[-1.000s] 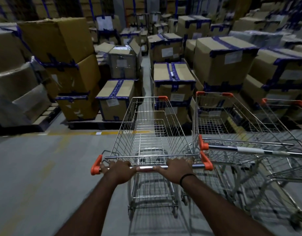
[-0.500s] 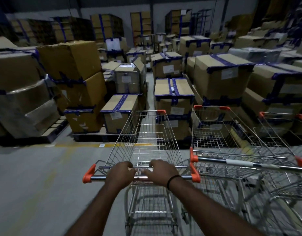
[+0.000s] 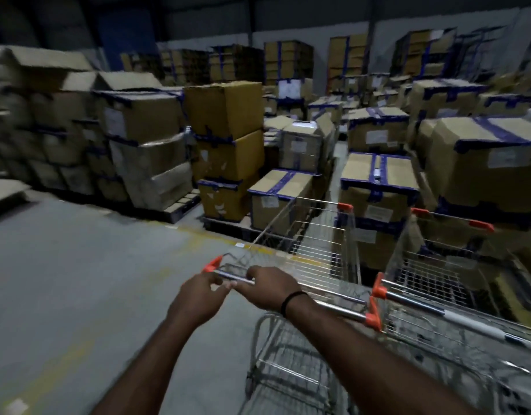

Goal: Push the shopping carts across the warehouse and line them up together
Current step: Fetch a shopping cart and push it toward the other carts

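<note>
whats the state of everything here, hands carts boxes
left hand, at the handle, grip unclear
right hand, grips the handle
held cart, upright, basket empty
second cart, upright, empty, close on its right
boxes, mostly taped shut, stacked

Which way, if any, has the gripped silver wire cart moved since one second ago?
No. The pushed silver wire cart's orange handle cap still sits just behind the parked wire cart's orange cap. The view swung left.

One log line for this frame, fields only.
phase: lining up | right hand: grips cart handle | left hand: at handle, grip unclear | second cart: alongside right | boxes: ahead
</note>
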Motion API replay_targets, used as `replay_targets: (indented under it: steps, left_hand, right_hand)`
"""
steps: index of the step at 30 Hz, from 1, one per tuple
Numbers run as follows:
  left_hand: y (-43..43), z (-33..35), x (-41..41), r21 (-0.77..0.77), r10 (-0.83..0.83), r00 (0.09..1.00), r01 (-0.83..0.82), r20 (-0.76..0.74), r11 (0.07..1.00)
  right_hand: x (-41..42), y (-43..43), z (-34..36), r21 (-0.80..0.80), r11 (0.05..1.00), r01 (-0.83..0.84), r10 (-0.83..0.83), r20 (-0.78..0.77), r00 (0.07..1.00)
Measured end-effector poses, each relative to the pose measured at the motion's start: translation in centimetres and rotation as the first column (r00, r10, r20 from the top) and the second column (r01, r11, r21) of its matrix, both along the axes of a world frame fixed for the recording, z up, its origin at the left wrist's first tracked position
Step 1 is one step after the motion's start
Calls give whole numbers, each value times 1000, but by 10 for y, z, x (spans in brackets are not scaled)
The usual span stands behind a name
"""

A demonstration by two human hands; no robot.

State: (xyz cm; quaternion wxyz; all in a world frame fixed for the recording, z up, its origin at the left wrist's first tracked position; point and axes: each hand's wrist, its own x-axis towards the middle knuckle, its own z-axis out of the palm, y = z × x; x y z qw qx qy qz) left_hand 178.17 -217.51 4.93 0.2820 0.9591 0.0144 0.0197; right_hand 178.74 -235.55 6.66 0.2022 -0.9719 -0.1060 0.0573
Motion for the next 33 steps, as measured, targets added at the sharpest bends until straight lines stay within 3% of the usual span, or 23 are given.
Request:
replay_targets:
  steps: [10,17,25,33]
  left_hand:
    - [137,18,-160,-41,389,921,-388,25,921]
    - [243,17,-365,-40,644,765,-643,9,765]
    - [315,5,-635,-85,913,408,-910,-16,406]
    - [335,0,-845,-165,998,-52,-985,-36,-57]
  right_hand:
    - [-77,152,8,0,922,-388,388,19,922]
    - [-234,295,5,96,747,-658,661,2,751]
    - [-465,435,-4,113,369,-923,929,-32,368]
    - [-662,529,-1,77,-83,-994,993,-79,-89]
